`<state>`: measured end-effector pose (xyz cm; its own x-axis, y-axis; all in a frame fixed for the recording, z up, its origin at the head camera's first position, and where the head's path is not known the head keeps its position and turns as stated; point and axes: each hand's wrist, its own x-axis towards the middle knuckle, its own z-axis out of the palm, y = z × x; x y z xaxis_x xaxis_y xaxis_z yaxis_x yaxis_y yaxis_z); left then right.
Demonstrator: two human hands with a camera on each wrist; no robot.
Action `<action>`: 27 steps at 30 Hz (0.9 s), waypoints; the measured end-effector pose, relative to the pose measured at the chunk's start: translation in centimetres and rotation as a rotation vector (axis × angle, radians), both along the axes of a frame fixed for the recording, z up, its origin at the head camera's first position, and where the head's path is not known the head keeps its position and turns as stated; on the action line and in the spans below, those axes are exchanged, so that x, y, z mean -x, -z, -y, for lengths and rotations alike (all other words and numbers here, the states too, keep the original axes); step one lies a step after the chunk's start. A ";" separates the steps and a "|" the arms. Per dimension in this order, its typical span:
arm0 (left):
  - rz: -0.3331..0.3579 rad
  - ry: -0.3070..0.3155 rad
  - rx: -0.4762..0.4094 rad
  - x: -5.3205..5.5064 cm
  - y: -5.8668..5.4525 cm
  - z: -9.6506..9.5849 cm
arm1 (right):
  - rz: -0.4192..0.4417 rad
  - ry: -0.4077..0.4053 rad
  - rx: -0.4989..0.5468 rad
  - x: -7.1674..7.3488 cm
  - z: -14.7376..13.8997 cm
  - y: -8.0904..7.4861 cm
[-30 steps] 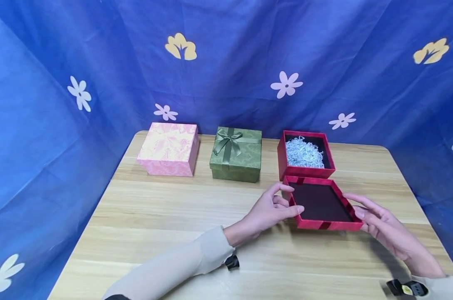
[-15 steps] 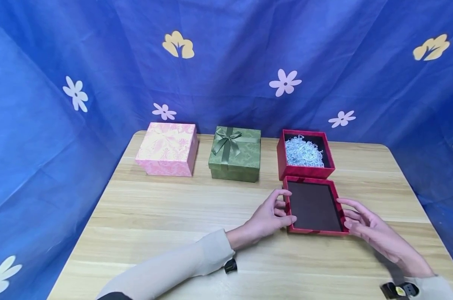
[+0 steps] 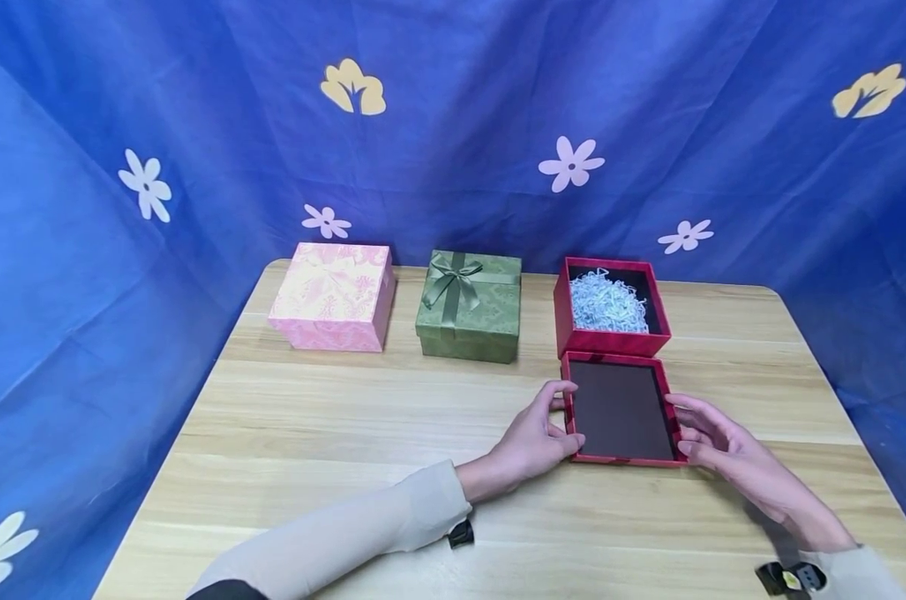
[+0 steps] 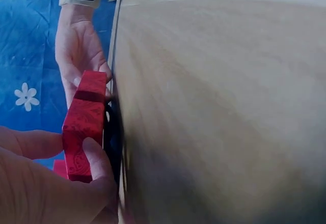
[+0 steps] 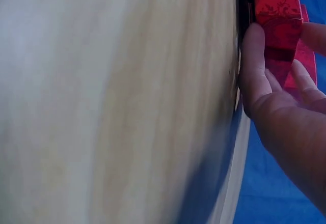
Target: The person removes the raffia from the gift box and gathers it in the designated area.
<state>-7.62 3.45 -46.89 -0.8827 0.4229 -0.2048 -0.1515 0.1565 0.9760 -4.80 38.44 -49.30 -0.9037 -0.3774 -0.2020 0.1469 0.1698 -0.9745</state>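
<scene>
A red box lid (image 3: 623,411), its dark inside facing up, lies in front of an open red gift box (image 3: 616,343) filled with light-blue shredded paper (image 3: 608,304). My left hand (image 3: 531,442) grips the lid's left side, thumb at the near corner and a finger farther along the rim. On the opposite side my right hand (image 3: 738,458) holds the edge between thumb and fingers. From the left wrist, the patterned red wall of the lid (image 4: 84,127) shows between thumb and finger. The right wrist view has the right thumb and fingers around the lid's edge (image 5: 277,18).
At the back left stands a closed pink patterned box (image 3: 332,292). A closed green box (image 3: 469,312) with a ribbon bow sits between it and the red box. The wooden table (image 3: 310,433) meets a blue flowered cloth (image 3: 453,125) behind.
The lid, earlier tilted with its right side raised, has come down flat in front of the red box and shifted slightly left. Both hands have moved with it.
</scene>
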 end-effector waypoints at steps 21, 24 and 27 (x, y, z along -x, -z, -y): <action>0.002 0.012 0.036 0.5 0.7 0.0 | -0.109 -0.010 -0.116 0.5 0.8 0.1; -0.036 0.024 0.057 0.6 0.7 0.0 | -0.112 0.005 -0.158 0.6 1.0 -0.2; -0.063 0.027 0.059 1.0 0.8 0.0 | -0.112 0.033 -0.234 0.7 1.2 -0.5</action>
